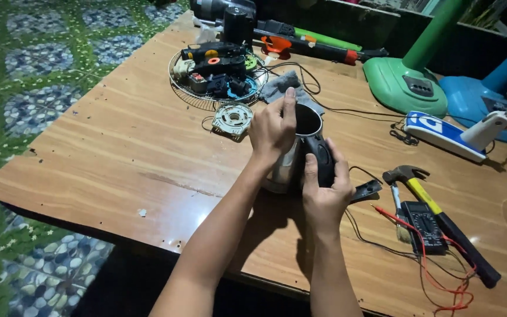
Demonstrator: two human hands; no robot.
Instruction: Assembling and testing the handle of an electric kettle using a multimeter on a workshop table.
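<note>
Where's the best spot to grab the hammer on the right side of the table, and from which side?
Take the hammer by the black grip end of its handle, nearest the table's front edge, coming from above. The handle lies flat and angled, head pointing away. The multimeter and red leads crowd its left side, so the right side looks freer for fingers.

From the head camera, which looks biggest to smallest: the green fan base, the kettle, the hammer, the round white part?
1. Green fan base
2. Hammer, longest but thin
3. Kettle, partly hidden by hands; unsure against the hammer
4. Round white part
</note>
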